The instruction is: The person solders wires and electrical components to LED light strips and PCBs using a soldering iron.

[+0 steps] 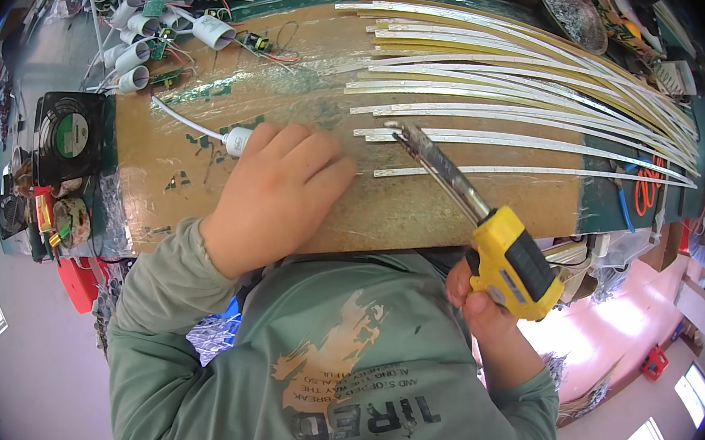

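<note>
Curled over a white plastic cap [237, 141] with a white cable is my left hand [282, 191]. It rests on the brown board [422, 210], and its fingertips are hidden beneath it. A yellow and black soldering gun [513, 263] is in my right hand [481, 306], near the board's front edge. Its long metal barrel [447, 174] points up and to the left, with the tip near the ends of several narrow white LED strips [498, 141]. These strips fan out across the right side of the board.
At the back left lie several white plastic caps [213, 32] with cables and small green circuit boards. A black fan [69, 137] stands at the left. Orange-handled scissors [648, 187] and a blue-handled tool [625, 206] lie at the right. A round metal dish [573, 16] sits at the back right.
</note>
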A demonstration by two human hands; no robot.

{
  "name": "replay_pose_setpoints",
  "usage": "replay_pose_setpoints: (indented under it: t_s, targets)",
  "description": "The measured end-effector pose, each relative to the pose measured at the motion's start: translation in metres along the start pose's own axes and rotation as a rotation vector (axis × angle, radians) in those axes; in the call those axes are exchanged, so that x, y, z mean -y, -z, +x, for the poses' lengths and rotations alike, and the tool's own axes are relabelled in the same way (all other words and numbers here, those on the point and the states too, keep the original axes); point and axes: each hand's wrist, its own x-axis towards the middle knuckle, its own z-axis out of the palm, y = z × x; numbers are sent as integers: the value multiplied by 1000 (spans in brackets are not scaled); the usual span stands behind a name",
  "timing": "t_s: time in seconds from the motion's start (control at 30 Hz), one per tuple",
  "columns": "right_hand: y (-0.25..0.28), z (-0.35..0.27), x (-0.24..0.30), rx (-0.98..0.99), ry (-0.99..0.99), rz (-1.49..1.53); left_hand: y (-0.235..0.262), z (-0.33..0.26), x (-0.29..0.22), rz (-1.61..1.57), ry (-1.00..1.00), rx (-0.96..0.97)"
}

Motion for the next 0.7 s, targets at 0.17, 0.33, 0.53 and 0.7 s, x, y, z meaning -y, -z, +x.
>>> replay_pose_setpoints:
  t_s: [0.17, 0.33, 0.53, 0.7]
  targets:
    - [16, -20, -9, 111, -55, -204, -5, -1, 2, -2, -36, -64]
    - [22, -32, -6, 93, -37, -316, -9, -3, 1, -59, -75, -130]
    - [32, -38, -19, 138, 43, -454, -13, -2, -4, -69, -66, -140]
    - [28, -33, -24, 119, 97, -458, -16, 0, -5, -93, -65, -140]
